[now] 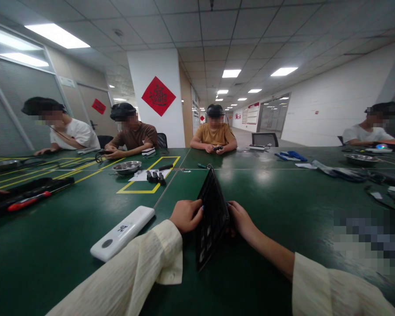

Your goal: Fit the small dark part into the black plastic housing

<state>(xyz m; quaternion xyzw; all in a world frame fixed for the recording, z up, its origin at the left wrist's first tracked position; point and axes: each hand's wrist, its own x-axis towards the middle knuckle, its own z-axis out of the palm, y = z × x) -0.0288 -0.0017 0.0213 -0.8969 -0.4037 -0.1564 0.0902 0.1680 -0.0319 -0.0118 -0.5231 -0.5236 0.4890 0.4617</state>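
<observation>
A thin black flat case (212, 219) stands tilted on edge above the green table, with pale spots or slots along its left face. My left hand (187, 216) is closed, thumb and forefinger pinched at that face; a small bluish spot shows at the fingertips, too small to name. On the opposite side, my right hand (242, 219) grips the case's right edge, and some of its fingers are hidden behind it. Left of my left hand lies a white oblong device (123, 232) marked 26.
The green table (270, 281) also holds a metal bowl (127, 167), small black parts (156, 177) on paper and a red-handled tool (29, 201) in a black tray. Cables and bags (339, 171) lie right. Several people sit around, one person (213, 131) opposite.
</observation>
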